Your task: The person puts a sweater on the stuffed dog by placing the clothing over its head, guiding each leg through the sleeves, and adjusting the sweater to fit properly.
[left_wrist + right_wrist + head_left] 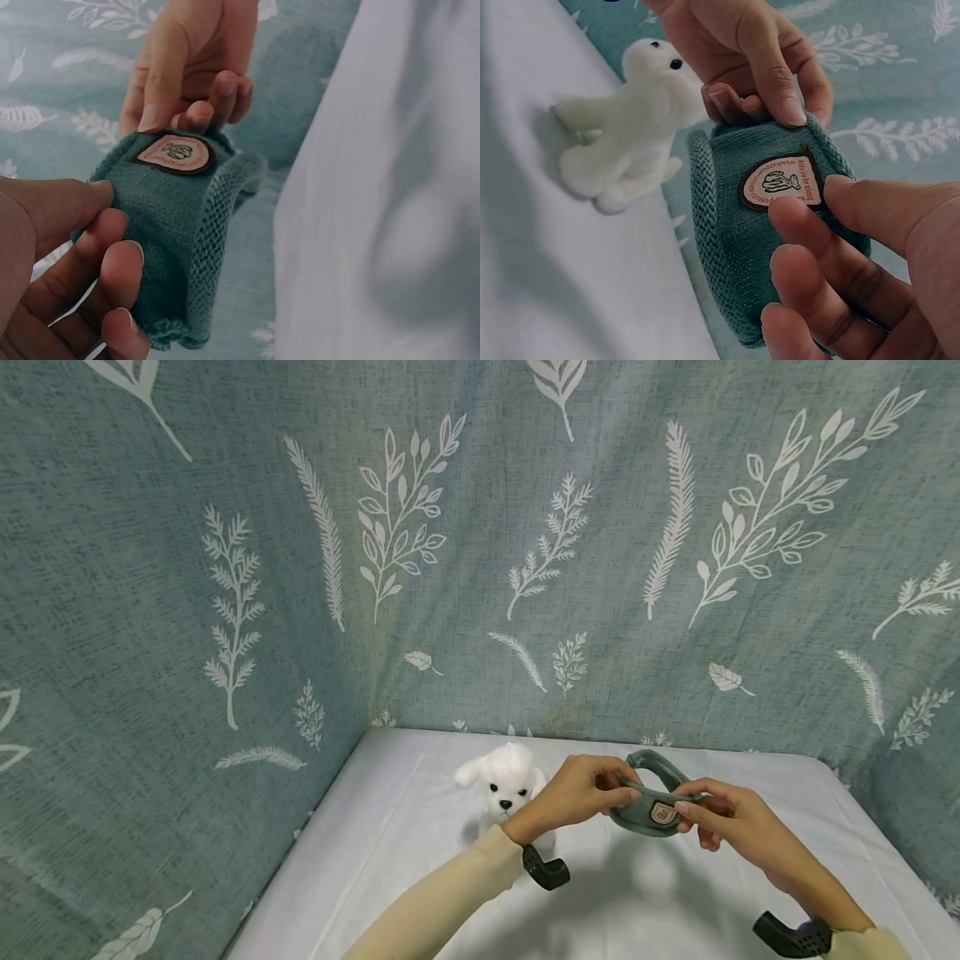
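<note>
Both hands hold a small green knitted garment (pixel 651 800) with a round badge (pixel 663 812) above the white sheet. My left hand (pixel 581 793) pinches its left edge, thumb on top and fingers inside. My right hand (pixel 712 817) pinches the right edge beside the badge. In the left wrist view the knit (pixel 180 232) is stretched between my left fingers (pixel 112 270) and the right hand (pixel 187 67). A white plush dog (pixel 504 783) sits on the sheet just left of my left hand; in the right wrist view the dog (pixel 626 127) lies behind the knit (pixel 765 225).
A white sheet (pixel 390 843) covers the surface. Teal fabric with white leaf print (pixel 480 552) hangs as walls at the back and on both sides. Black wrist camera mounts (pixel 546 868) sit under both forearms.
</note>
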Demonstrator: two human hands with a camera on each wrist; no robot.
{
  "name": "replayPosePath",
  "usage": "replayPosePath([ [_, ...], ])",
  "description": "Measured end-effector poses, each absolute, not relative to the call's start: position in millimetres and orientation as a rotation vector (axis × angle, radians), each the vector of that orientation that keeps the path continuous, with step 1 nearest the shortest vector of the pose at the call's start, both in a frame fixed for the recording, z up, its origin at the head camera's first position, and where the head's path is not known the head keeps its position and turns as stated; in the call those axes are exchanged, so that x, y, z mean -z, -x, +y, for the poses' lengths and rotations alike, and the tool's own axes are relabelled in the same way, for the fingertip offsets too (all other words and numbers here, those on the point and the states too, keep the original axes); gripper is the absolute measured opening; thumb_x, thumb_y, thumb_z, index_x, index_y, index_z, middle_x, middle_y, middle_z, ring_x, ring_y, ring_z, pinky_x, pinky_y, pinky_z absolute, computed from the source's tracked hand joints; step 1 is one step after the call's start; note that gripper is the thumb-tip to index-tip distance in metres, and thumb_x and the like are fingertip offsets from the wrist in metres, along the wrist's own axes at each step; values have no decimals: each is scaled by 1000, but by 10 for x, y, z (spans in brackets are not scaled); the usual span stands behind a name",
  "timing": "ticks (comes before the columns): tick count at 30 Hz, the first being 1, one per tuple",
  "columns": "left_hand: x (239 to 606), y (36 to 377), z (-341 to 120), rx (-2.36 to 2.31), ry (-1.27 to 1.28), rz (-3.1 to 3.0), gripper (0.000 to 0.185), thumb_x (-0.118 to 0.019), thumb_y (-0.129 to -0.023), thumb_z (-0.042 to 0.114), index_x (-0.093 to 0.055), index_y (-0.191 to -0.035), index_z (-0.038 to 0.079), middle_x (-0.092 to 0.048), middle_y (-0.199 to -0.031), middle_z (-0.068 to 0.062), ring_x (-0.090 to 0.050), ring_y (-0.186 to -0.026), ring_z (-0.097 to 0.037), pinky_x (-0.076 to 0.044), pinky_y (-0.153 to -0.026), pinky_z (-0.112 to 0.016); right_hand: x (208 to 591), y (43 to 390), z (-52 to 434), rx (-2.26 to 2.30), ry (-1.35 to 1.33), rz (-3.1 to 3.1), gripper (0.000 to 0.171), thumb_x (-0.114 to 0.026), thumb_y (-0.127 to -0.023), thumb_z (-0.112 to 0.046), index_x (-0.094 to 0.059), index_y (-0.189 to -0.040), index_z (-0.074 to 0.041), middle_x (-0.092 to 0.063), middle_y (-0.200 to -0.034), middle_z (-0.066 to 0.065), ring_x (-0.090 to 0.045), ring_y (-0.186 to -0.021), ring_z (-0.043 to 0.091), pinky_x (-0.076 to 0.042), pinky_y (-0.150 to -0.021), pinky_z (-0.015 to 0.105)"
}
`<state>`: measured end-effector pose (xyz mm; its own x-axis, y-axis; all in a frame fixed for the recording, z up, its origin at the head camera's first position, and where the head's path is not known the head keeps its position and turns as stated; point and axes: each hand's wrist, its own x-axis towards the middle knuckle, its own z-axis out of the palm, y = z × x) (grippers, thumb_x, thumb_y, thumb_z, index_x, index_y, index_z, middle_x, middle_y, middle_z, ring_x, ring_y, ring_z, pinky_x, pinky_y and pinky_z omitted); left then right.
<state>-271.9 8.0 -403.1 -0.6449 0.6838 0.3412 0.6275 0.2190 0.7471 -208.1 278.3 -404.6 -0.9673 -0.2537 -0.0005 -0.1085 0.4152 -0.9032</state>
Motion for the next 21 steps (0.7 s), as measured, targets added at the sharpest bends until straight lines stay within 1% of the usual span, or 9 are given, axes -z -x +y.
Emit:
replayPosePath([
  [7, 3966, 2755, -15, -1452, -1296, 2429, 12, -70, -100, 23, -74, -111, 18, -68, -78, 2, -62, -60, -6, -54, -58, -23, 3912, 2135, 2702, 1577, 415, 2555, 42, -65, -103, -33, -60, -131, -3, -71, -94, 16, -60, -68, 25, -52, -61, 36],
  [10, 3948, 2764, -56, -1476, -1290, 2429, 13, -70, -101, 23, -74, -111, 18, -67, -77, 0, -62, -60, -8, -53, -58, -24, 3882, 2152, 2660, 1574, 445, 2562, 40, -65, -103, -32, -61, -130, -3, -71, -94, 15, -61, -68, 25, -53, -62, 35],
  [17, 3896, 2778, -177, -1504, -1264, 2451, 15, -69, -101, 25, -74, -113, 18, -66, -79, 4, -65, -64, -16, -55, -59, -26, 3842, 2212, 2534, 1577, 477, 2576, 37, -66, -102, -32, -63, -128, -6, -72, -93, 14, -62, -69, 25, -54, -62, 35],
  [21, 3849, 2785, -252, -1498, -1265, 2482, 16, -69, -101, 26, -74, -114, 18, -66, -79, 5, -64, -64, -12, -55, -59, -26, 3788, 2247, 2467, 1572, 489, 2585, 37, -66, -102, -33, -63, -128, -6, -72, -93, 14, -61, -68, 25, -53, -62, 34],
])
